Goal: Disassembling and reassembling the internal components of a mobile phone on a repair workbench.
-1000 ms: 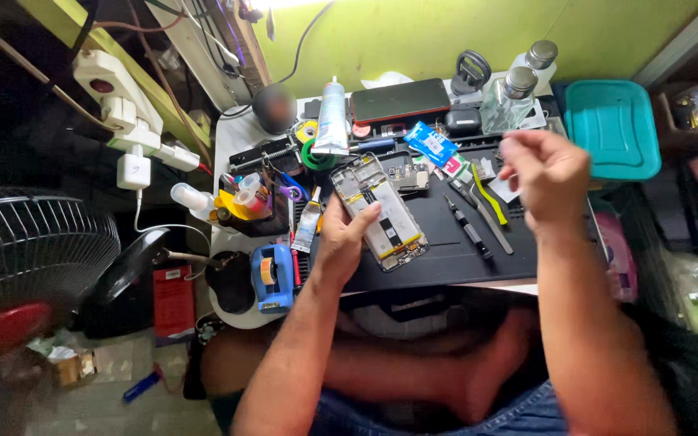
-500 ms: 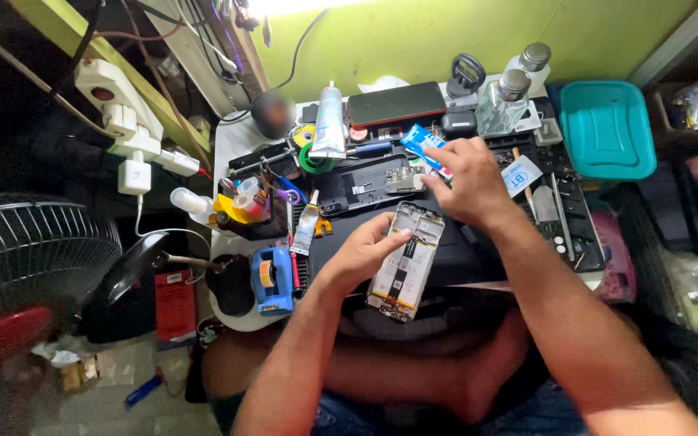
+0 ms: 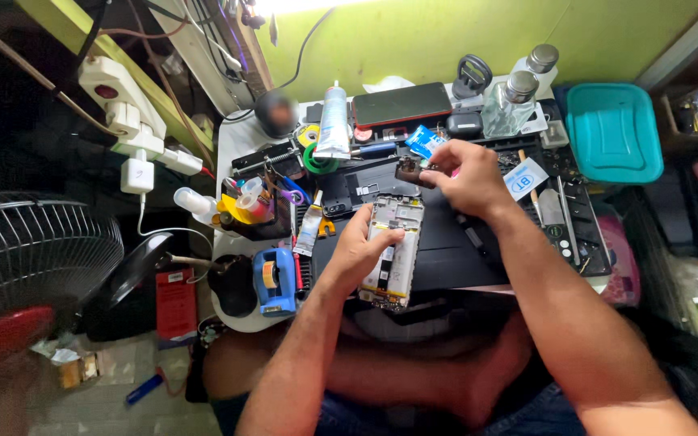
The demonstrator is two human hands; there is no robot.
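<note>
Head view: the left hand (image 3: pixel 359 246) clamps its fingers on the left edge of an opened phone (image 3: pixel 393 251), which lies on the black mat (image 3: pixel 454 246), long axis running away from the person. The right hand (image 3: pixel 464 173) pinches a small dark part (image 3: pixel 408 170) just beyond the phone's far end, near the blue packet (image 3: pixel 423 141).

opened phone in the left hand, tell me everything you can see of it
The opened phone is a slim rectangle with its back cover off, showing pale metal shielding, a light battery-like panel and small parts at both ends. It lies face down and nearly lengthwise away from the person, tilted slightly, over the dark work mat at the table's near edge. The left hand grips its left side, thumb on its surface. The right hand is above its far end, pinching a small dark part, apart from the phone.
</note>
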